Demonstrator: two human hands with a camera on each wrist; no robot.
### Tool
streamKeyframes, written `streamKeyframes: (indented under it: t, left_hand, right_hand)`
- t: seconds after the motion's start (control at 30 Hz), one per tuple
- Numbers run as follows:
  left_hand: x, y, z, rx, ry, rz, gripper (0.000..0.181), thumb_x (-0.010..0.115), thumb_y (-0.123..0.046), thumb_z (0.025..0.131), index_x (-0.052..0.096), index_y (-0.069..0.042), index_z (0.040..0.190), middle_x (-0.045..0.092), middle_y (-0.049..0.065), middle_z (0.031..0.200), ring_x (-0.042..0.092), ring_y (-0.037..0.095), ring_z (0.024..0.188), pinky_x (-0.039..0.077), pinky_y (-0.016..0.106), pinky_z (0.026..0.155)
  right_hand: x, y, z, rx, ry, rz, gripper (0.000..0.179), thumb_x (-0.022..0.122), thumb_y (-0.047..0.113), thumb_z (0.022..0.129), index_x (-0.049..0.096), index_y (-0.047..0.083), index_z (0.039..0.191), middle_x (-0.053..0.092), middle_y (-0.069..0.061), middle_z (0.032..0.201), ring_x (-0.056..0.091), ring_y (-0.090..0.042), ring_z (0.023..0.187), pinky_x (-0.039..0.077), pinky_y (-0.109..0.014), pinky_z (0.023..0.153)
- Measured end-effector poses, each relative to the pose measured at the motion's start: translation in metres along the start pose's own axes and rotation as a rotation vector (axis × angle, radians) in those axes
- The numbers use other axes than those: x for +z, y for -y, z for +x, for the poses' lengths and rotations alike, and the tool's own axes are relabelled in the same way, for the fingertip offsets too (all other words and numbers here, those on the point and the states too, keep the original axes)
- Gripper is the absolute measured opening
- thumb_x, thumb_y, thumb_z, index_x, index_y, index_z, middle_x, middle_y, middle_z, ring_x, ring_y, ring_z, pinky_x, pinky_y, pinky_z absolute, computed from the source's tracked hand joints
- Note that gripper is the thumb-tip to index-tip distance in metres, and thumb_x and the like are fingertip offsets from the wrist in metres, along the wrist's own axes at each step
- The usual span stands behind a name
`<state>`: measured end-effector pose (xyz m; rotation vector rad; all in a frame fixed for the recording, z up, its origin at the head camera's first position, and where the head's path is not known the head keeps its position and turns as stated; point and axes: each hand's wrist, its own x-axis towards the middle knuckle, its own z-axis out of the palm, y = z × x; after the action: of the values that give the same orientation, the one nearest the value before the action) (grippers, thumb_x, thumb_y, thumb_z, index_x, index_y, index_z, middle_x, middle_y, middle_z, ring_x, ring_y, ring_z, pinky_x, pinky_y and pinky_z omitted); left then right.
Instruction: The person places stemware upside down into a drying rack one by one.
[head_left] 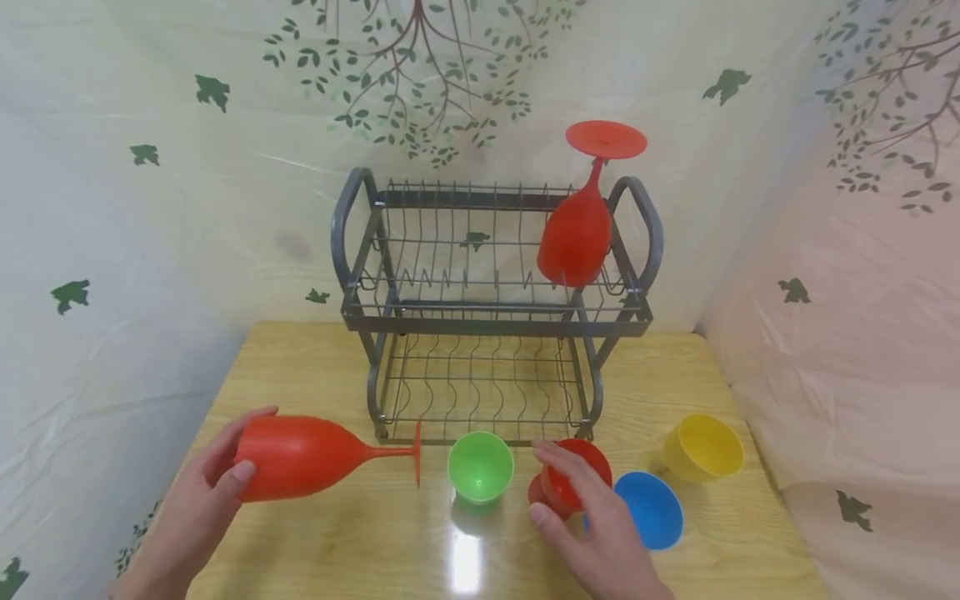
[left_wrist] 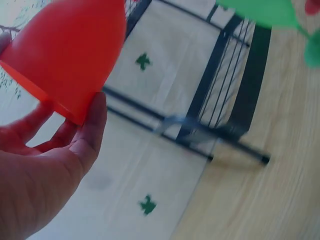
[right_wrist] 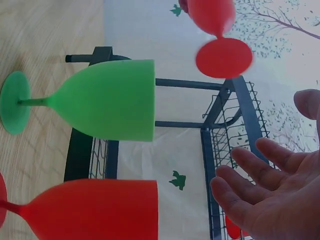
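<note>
At the near left, a person's left hand (head_left: 202, 496) holds a red, plastic-looking goblet (head_left: 300, 458) sideways above a light wood-grain counter (head_left: 322, 550), its fingers clamped on the bowl by the rim, thumb on the near side. The mouth faces left and the foot points right; gripping the wide end presumably keeps stem and foot free of the hand. At the near right, the right hand (head_left: 596, 537) hangs palm down above the goblets, fingers slightly apart and holding nothing. Beneath and beside it stand a blue plastic goblet (head_left: 654, 512) and a second red plastic goblet (head_left: 594, 457), partly hidden by the hand. A green plastic goblet (head_left: 480, 467) stands upright to their left, a yellow plastic goblet (head_left: 705, 450) to their far right; grouped there, they seem laid out for easy reach, mouths up. Beyond them, a dark grey, two-tier metal dish rack (head_left: 495, 326) stands at the counter's far side. In the right end of its upper tier, a third red goblet (head_left: 576, 237) leans mouth down, foot in the air, probably so the wires can steady its bowl. Farthest back hangs a pale sheet (head_left: 255, 200) printed with green leaves and branches.
</note>
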<state>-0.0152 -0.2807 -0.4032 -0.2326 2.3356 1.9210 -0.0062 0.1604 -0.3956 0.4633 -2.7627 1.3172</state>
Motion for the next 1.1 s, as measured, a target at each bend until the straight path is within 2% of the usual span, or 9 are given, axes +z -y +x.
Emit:
streamKeyframes:
  t: [0.1, 0.2, 0.37, 0.5, 0.7, 0.87, 0.93, 1.03, 1.1]
  left_hand:
    - [0.016, 0.001, -0.006, -0.016, 0.008, -0.166, 0.041, 0.045, -0.032, 0.110, 0.050, -0.033, 0.150, 0.063, -0.009, 0.134, 0.064, 0.015, 0.112, 0.058, 0.026, 0.090]
    - [0.033, 0.002, -0.012, 0.009, 0.024, -0.308, 0.040, 0.044, -0.030, 0.110, 0.053, -0.029, 0.149, 0.063, -0.005, 0.137, 0.065, 0.016, 0.114, 0.057, 0.027, 0.093]
    - [0.060, 0.001, -0.015, 0.052, 0.051, -0.448, 0.040, 0.046, -0.029, 0.110, 0.055, -0.022, 0.148, 0.063, 0.000, 0.137, 0.064, 0.018, 0.116, 0.057, 0.030, 0.096]
    - [0.079, 0.000, -0.016, 0.088, 0.057, -0.529, 0.042, 0.049, -0.028, 0.109, 0.054, -0.016, 0.148, 0.063, 0.004, 0.136, 0.065, 0.021, 0.116, 0.057, 0.032, 0.096]
    - [0.104, -0.003, -0.015, 0.132, 0.105, -0.601, 0.044, 0.055, -0.029, 0.107, 0.054, -0.013, 0.148, 0.063, 0.007, 0.136, 0.065, 0.022, 0.116, 0.057, 0.032, 0.097]
    - [0.124, -0.010, -0.012, 0.098, 0.133, -0.596, 0.049, 0.057, -0.030, 0.105, 0.049, -0.012, 0.151, 0.061, 0.009, 0.139, 0.063, 0.023, 0.119, 0.056, 0.033, 0.099]
    - [0.131, -0.013, -0.011, 0.084, 0.147, -0.590, 0.052, 0.058, -0.030, 0.104, 0.047, -0.012, 0.152, 0.058, 0.010, 0.142, 0.062, 0.025, 0.121, 0.056, 0.035, 0.099]
    - [0.142, -0.014, -0.010, 0.091, 0.182, -0.582, 0.055, 0.060, -0.034, 0.103, 0.046, -0.014, 0.152, 0.055, 0.013, 0.144, 0.061, 0.029, 0.123, 0.056, 0.037, 0.100]
    - [0.149, -0.015, -0.010, 0.107, 0.203, -0.583, 0.056, 0.062, -0.036, 0.102, 0.046, -0.015, 0.152, 0.053, 0.014, 0.145, 0.061, 0.030, 0.124, 0.056, 0.038, 0.101]
  right_hand:
    - [0.003, 0.001, 0.000, 0.014, -0.002, 0.005, 0.053, 0.070, 0.030, 0.098, 0.053, 0.033, 0.148, 0.054, 0.014, 0.150, 0.054, -0.019, 0.136, 0.056, -0.052, 0.098]
    - [0.006, 0.001, 0.000, 0.066, 0.015, 0.034, 0.052, 0.069, 0.033, 0.099, 0.054, 0.028, 0.148, 0.053, 0.015, 0.150, 0.052, -0.019, 0.137, 0.055, -0.055, 0.099]
    - [0.011, 0.001, -0.002, 0.185, 0.058, 0.133, 0.054, 0.069, 0.037, 0.098, 0.055, 0.023, 0.148, 0.055, 0.015, 0.149, 0.050, -0.022, 0.140, 0.049, -0.061, 0.105]
    - [0.015, 0.001, -0.003, 0.255, 0.086, 0.206, 0.054, 0.071, 0.039, 0.097, 0.055, 0.029, 0.147, 0.055, 0.017, 0.147, 0.050, -0.023, 0.139, 0.047, -0.062, 0.107]
    - [0.020, -0.001, -0.003, 0.266, 0.085, 0.271, 0.051, 0.071, 0.037, 0.097, 0.055, 0.033, 0.146, 0.056, 0.016, 0.146, 0.050, -0.023, 0.139, 0.047, -0.063, 0.105]
    - [0.023, -0.001, -0.001, 0.300, 0.073, 0.323, 0.048, 0.071, 0.037, 0.097, 0.058, 0.032, 0.142, 0.064, 0.012, 0.130, 0.054, -0.024, 0.126, 0.052, -0.052, 0.098]
    - [0.024, -0.001, -0.001, 0.314, 0.058, 0.331, 0.049, 0.071, 0.036, 0.096, 0.059, 0.028, 0.143, 0.065, 0.008, 0.128, 0.055, -0.026, 0.126, 0.053, -0.052, 0.097]
    - [0.026, 0.000, -0.002, 0.339, 0.044, 0.357, 0.051, 0.072, 0.036, 0.095, 0.058, 0.027, 0.143, 0.065, 0.005, 0.132, 0.053, -0.031, 0.131, 0.054, -0.058, 0.097]
    - [0.028, 0.000, -0.002, 0.317, 0.032, 0.393, 0.052, 0.071, 0.034, 0.096, 0.057, 0.028, 0.146, 0.060, 0.005, 0.144, 0.050, -0.036, 0.137, 0.052, -0.063, 0.099]
